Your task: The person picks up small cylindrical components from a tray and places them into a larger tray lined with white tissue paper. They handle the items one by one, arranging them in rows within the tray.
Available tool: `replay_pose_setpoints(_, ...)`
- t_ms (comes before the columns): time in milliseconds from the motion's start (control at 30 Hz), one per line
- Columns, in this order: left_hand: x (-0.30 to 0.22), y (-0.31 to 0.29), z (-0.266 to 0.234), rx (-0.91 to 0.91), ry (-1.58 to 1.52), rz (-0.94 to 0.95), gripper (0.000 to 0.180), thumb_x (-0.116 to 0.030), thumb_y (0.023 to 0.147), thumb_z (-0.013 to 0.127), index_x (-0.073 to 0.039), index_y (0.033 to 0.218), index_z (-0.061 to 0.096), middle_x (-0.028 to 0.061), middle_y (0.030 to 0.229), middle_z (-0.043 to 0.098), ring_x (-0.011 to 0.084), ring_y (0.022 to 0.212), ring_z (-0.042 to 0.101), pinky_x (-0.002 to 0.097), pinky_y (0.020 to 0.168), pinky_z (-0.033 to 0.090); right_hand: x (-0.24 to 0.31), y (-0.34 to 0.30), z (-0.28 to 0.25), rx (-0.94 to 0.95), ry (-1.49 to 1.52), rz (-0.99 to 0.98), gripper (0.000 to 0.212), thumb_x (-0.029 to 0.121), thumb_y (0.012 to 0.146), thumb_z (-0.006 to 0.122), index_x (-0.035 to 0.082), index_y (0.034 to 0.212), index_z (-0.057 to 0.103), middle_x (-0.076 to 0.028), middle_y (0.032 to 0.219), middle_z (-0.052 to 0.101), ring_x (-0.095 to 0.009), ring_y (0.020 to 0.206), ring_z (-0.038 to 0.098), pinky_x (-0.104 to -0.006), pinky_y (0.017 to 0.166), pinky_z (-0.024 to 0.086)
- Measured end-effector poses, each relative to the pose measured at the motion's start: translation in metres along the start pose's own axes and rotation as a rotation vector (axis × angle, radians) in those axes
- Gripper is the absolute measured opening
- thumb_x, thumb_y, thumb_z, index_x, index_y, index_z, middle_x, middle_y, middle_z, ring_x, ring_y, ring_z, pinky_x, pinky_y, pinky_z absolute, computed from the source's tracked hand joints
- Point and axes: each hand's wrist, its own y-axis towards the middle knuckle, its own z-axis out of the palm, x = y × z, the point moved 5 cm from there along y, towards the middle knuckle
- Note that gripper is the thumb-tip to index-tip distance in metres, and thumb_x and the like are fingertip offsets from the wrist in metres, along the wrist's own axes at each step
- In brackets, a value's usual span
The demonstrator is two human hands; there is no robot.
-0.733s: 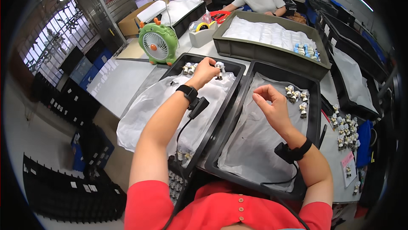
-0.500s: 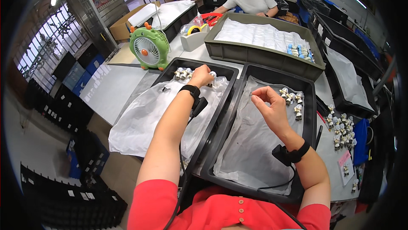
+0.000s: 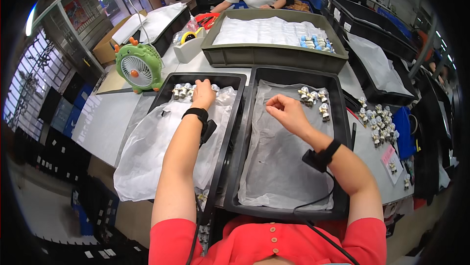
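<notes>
My left hand (image 3: pixel 203 94) reaches to the far end of the left black plastic tray (image 3: pixel 166 96), which is lined with a crumpled sheet of translucent white plastic (image 3: pixel 161 142); its fingers curl down onto a cluster of small silver-and-white metal fittings (image 3: pixel 183 90) gathered at that far end, though I cannot tell whether they are pinching one or only touching. My right hand (image 3: pixel 286 112) hovers over the right black plastic tray (image 3: pixel 342 118), which is lined with a grey-white plastic sheet (image 3: pixel 281 167); its fingers are drawn together in a loose fist, and whether anything sits inside it is hidden from me. Just beyond that hand, near the tray's far right corner, stands a second small group of the same fittings (image 3: pixel 313 99), apart from my fingers. Both wrists wear black bands with cables. A green toy-like desk fan (image 3: pixel 138 67) stands on the table left of the trays, and a long grey bin (image 3: pixel 274 45) with white packets lies behind them. More loose fittings (image 3: pixel 374 123) are scattered on the table to the right.
</notes>
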Motion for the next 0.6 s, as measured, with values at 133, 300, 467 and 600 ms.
replay_pose_setpoints(133,-0.016,-0.014,-0.029,0.011,0.031,0.077,0.036,-0.018,0.074,0.066,-0.005,0.107,0.057,0.0202,0.114,0.047,0.0395,0.097,0.057,0.0431,0.084,0.048,-0.046,0.028,-0.025,-0.016,-0.695,-0.048,0.028,0.023,0.074,0.067,0.004,0.094,0.061,-0.010,0.093,0.065,-0.024,0.089,0.062,-0.0364,0.076,0.047)
replay_pose_setpoints(300,-0.038,-0.040,-0.091,0.226,-0.227,0.381,0.048,-0.029,0.075,0.070,-0.004,0.115,0.056,0.0188,0.116,0.053,0.0298,0.101,0.057,0.0376,0.082,0.048,-0.084,0.054,-0.064,-0.088,-1.081,0.300,0.040,0.025,0.068,0.070,0.008,0.102,0.057,-0.012,0.098,0.064,-0.031,0.102,0.054,-0.0478,0.085,0.037)
replay_pose_setpoints(467,-0.093,-0.131,-0.205,0.600,-0.559,0.438,0.043,-0.024,0.083,0.066,-0.001,0.118,0.054,0.0075,0.109,0.057,0.0101,0.087,0.057,0.0235,0.076,0.047,-0.120,0.050,-0.064,-0.109,-0.937,0.291,0.040,0.022,0.066,0.070,0.010,0.102,0.056,-0.011,0.098,0.064,-0.031,0.101,0.053,-0.0465,0.088,0.033)
replay_pose_setpoints(600,-0.107,-0.194,-0.265,0.597,-0.599,0.541,0.041,-0.017,0.084,0.065,0.001,0.118,0.053,0.0079,0.110,0.057,0.0105,0.090,0.056,0.0254,0.080,0.047,-0.094,0.053,-0.054,-0.125,-0.653,0.111,0.039,0.022,0.065,0.069,0.009,0.100,0.058,-0.008,0.094,0.063,-0.029,0.095,0.057,-0.0418,0.083,0.039)
